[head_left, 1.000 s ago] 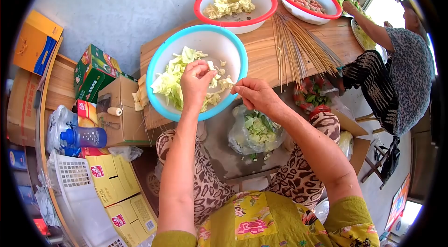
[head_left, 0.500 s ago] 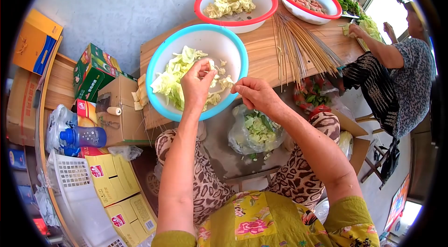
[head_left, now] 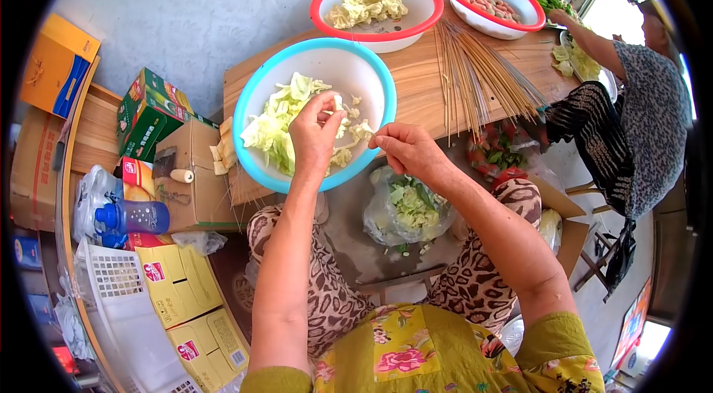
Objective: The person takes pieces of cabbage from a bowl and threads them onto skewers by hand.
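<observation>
My left hand (head_left: 316,125) is closed in a pinch on a small pale cabbage piece (head_left: 338,102), above a white basin with a blue rim (head_left: 380,81). Torn light-green cabbage leaves (head_left: 278,122) lie in the basin's left part, with small pale pieces (head_left: 343,157) near its right side. At the basin's right rim, my right hand (head_left: 405,146) is also pinched shut, thumb against forefinger. What its fingertips hold is too small to make out. Thin sticks like skewers (head_left: 479,70) lie in a fanned bundle on the wooden table (head_left: 416,96).
Two red-rimmed basins stand behind, one with pale vegetable pieces (head_left: 368,8), one with pinkish sausage-like pieces (head_left: 490,3). A plastic bag of cut greens (head_left: 412,207) sits below, between the knees. Boxes (head_left: 197,170) and a blue bottle (head_left: 137,216) are left. Another person (head_left: 646,111) sits right.
Both my hands stay almost in place. The other person on the right has reached an arm farther back toward the greens, and a plate of leaves now shows beside them.
</observation>
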Demonstrator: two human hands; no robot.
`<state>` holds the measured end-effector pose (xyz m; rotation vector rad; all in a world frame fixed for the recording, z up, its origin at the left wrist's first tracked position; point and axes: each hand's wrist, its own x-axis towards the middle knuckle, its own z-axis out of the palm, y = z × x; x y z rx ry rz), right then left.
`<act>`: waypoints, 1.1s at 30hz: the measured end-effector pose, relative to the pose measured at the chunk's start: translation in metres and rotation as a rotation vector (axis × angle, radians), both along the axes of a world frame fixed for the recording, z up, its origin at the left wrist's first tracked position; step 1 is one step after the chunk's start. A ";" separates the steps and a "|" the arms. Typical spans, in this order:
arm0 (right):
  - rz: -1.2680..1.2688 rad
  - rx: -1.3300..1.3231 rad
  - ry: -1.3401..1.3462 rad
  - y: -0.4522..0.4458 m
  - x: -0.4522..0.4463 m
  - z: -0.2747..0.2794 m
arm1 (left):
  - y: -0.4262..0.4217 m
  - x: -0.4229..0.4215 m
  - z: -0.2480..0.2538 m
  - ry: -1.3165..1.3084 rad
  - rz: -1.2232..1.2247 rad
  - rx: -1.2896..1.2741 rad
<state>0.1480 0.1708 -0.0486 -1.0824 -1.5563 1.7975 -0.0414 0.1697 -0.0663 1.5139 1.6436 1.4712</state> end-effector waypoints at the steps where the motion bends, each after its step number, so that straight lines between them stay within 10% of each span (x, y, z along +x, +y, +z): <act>1: 0.000 0.010 -0.005 0.000 0.000 0.000 | -0.001 0.000 0.001 0.000 0.000 0.000; 33: 0.008 -0.120 0.064 0.000 0.003 0.006 | -0.006 0.008 0.010 0.417 0.000 0.146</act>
